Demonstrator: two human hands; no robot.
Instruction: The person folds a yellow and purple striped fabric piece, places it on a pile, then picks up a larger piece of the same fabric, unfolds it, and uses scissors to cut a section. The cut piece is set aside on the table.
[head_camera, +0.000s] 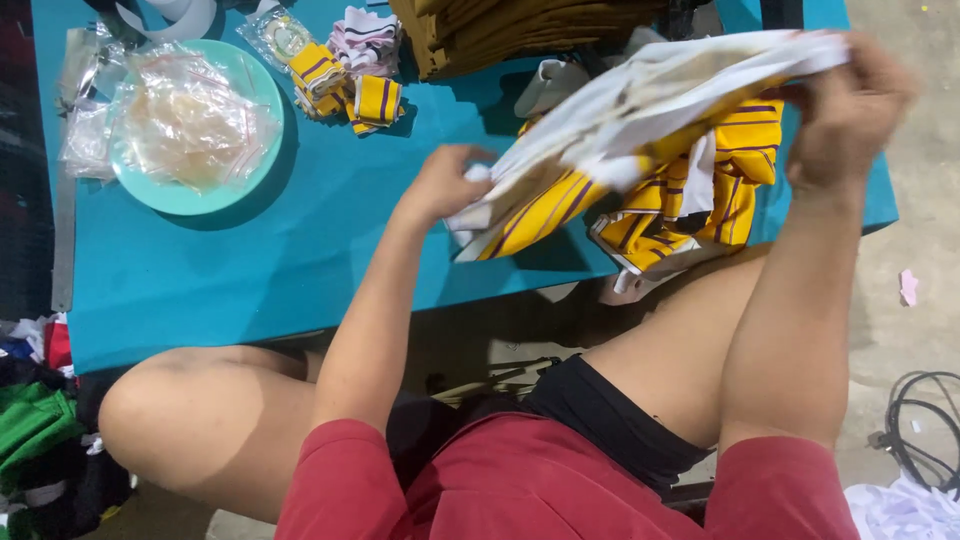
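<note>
1. Far left, below the worktop edge: green and dark fabric (30, 425) lies piled on the floor.
2. Worktop (250, 270): teal surface, running across the upper part of the view.
3. Upper left of the worktop: a pale green round plate (225, 190) carries clear plastic bags (185, 120); more clear bags (85, 140) lie just beside its left rim.
4. Right of the plate: small folded yellow pieces with purple stripes (375, 100) rest on the worktop, with pink-and-white striped pieces (365, 35) behind them.
5. Top centre: a stack of mustard-brown cloth (500, 35) sits at the far edge.
6. Left hand (440, 185): grip pressed together, pinching the lower left end of a yellow garment with purple stripes and white lining (650, 100). The hand is just above the worktop.
7. The garment is stretched between both hands, raised and tilted, its right end higher. Part of it hangs down in folds over the worktop's near edge (670, 220).
8. Right hand (845, 110): grip closed on the garment's upper right end, fingers curled over the white edge.
9. Foreground: the person's bare knees and red clothing.
10. Far right floor: black cables (925, 420) and white cloth (900, 510).
</note>
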